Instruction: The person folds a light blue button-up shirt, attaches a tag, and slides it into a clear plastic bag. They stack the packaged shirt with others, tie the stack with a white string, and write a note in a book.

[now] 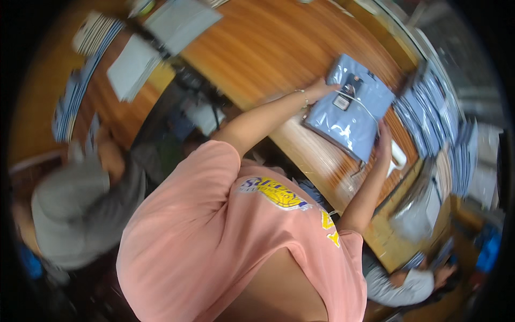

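A bundle of folded blue garments in clear plastic bags (335, 126) lies on the wooden table, tilted to the view. A dark tag and a white label show through the top bag. White string (362, 104) runs across the bundle from one hand to the other. My left hand (321, 91) grips the bundle's left edge, thumb on top and the other fingers mostly hidden. At the opposite edge, my right hand (383, 144) is closed against the bundle's side; some of its fingertips are out of sight. Close to it lies a white plastic object (398, 155) with a rounded end.
Piles of bagged blue garments (429, 110) stand along the table's right side, near clear plastic bags (416, 214). Pale flat packs (134, 67) and more garment stacks (88, 86) lie at the left. Co-workers sit at left (70, 209) and lower right (402, 290).
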Action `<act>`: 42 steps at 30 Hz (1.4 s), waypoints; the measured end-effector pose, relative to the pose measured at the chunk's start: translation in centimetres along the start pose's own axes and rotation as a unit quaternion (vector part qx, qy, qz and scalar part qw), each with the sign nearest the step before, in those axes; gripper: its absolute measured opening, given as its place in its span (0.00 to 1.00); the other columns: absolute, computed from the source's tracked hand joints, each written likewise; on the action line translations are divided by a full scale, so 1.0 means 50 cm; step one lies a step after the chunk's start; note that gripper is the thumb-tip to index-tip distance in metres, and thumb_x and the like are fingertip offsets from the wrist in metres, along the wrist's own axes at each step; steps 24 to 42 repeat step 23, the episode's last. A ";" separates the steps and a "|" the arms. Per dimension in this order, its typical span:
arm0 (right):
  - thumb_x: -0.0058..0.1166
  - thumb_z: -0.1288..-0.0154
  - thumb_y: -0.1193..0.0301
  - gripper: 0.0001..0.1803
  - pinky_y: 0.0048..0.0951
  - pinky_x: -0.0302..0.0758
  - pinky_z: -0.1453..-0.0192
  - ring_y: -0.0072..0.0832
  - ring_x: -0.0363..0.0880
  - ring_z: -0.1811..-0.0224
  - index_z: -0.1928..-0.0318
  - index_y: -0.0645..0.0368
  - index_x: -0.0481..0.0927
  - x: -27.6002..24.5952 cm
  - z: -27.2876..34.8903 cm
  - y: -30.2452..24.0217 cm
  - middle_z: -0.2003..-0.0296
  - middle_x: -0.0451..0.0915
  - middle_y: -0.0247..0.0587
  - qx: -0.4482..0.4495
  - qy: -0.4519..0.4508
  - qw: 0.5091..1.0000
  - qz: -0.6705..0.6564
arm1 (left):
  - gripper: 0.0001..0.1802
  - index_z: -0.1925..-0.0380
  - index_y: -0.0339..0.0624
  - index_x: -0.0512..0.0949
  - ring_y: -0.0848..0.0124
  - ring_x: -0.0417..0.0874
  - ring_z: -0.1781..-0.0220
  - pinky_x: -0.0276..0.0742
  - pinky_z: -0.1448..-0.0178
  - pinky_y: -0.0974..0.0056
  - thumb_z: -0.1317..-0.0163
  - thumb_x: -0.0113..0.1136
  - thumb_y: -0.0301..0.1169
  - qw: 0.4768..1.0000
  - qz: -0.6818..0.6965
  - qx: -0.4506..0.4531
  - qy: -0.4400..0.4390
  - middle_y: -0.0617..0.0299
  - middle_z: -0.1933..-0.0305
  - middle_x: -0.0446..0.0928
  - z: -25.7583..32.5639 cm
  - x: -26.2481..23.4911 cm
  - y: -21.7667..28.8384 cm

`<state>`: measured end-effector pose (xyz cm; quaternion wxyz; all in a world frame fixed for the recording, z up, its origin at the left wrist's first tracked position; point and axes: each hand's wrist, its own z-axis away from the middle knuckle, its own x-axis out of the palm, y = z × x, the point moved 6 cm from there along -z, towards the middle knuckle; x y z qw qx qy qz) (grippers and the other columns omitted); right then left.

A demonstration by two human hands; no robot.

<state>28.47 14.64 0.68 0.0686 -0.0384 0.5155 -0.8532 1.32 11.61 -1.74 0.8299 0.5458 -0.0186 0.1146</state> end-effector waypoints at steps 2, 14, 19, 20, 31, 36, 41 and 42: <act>0.50 0.36 0.51 0.33 0.36 0.67 0.39 0.34 0.70 0.42 0.37 0.58 0.65 0.020 -0.070 -0.015 0.44 0.71 0.42 0.067 -0.039 0.997 -0.023 | 0.35 0.42 0.25 0.58 0.61 0.78 0.49 0.79 0.51 0.60 0.41 0.62 0.38 0.995 0.095 -0.017 -0.008 0.43 0.45 0.70 0.000 -0.046 0.001; 0.53 0.37 0.58 0.29 0.41 0.71 0.41 0.42 0.73 0.46 0.41 0.64 0.67 0.337 0.155 0.046 0.47 0.74 0.50 0.222 -0.232 0.901 -0.293 | 0.16 0.52 0.35 0.70 0.68 0.78 0.55 0.76 0.51 0.65 0.39 0.55 0.29 0.957 0.227 0.001 0.180 0.54 0.56 0.75 0.298 -0.256 -0.043; 0.58 0.42 0.71 0.28 0.39 0.72 0.42 0.41 0.74 0.49 0.42 0.66 0.66 0.428 0.207 0.080 0.49 0.74 0.52 0.228 -0.238 0.922 -0.206 | 0.13 0.54 0.38 0.71 0.72 0.76 0.55 0.74 0.52 0.67 0.38 0.55 0.30 0.972 0.141 0.009 0.187 0.59 0.58 0.74 0.400 -0.371 -0.084; 0.58 0.43 0.73 0.29 0.39 0.73 0.43 0.41 0.74 0.49 0.42 0.66 0.66 0.445 0.217 0.079 0.49 0.74 0.52 0.212 -0.252 0.927 -0.179 | 0.13 0.54 0.38 0.71 0.73 0.76 0.55 0.73 0.52 0.68 0.37 0.55 0.31 0.972 0.138 0.021 0.187 0.60 0.58 0.74 0.423 -0.385 -0.093; 0.60 0.46 0.73 0.35 0.37 0.72 0.43 0.41 0.74 0.48 0.39 0.69 0.60 0.517 0.273 0.028 0.48 0.72 0.52 0.104 -0.309 0.944 -0.049 | 0.14 0.51 0.48 0.72 0.76 0.72 0.49 0.69 0.46 0.64 0.37 0.55 0.34 0.970 0.132 -0.023 0.201 0.66 0.55 0.73 0.504 -0.422 -0.116; 0.60 0.46 0.73 0.35 0.37 0.72 0.43 0.41 0.74 0.48 0.39 0.69 0.60 0.517 0.273 0.028 0.48 0.72 0.52 0.104 -0.309 0.944 -0.049 | 0.14 0.51 0.48 0.72 0.76 0.72 0.49 0.69 0.46 0.64 0.37 0.55 0.34 0.970 0.132 -0.023 0.201 0.66 0.55 0.73 0.504 -0.422 -0.116; 0.60 0.46 0.73 0.35 0.37 0.72 0.43 0.41 0.74 0.48 0.39 0.69 0.60 0.517 0.273 0.028 0.48 0.72 0.52 0.104 -0.309 0.944 -0.049 | 0.14 0.51 0.48 0.72 0.76 0.72 0.49 0.69 0.46 0.64 0.37 0.55 0.34 0.970 0.132 -0.023 0.201 0.66 0.55 0.73 0.504 -0.422 -0.116; 0.60 0.46 0.73 0.35 0.37 0.72 0.43 0.41 0.74 0.48 0.39 0.69 0.60 0.517 0.273 0.028 0.48 0.72 0.52 0.104 -0.309 0.944 -0.049 | 0.14 0.51 0.48 0.72 0.76 0.72 0.49 0.69 0.46 0.64 0.37 0.55 0.34 0.970 0.132 -0.023 0.201 0.66 0.55 0.73 0.504 -0.422 -0.116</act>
